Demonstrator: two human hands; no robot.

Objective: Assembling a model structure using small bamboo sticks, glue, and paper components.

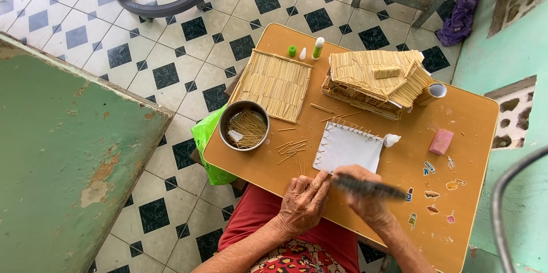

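My left hand [304, 200] rests at the near edge of the wooden table [468, 130], fingertips pinching a thin stick by the lower corner of a white sheet [348, 147] edged with short sticks. My right hand [368, 196] grips a dark, blurred file-like tool [371, 187] held crosswise just below the sheet. Loose sticks [292, 148] lie left of the sheet. A metal bowl [244, 125] with sticks stands further left.
A stick house model [377, 79] and a flat stick panel [275, 83] sit at the far side, with a glue bottle [318, 48] and green cap [292, 51]. A pink block [441, 141] lies right. Green door [63, 159] at left; tiled floor around.
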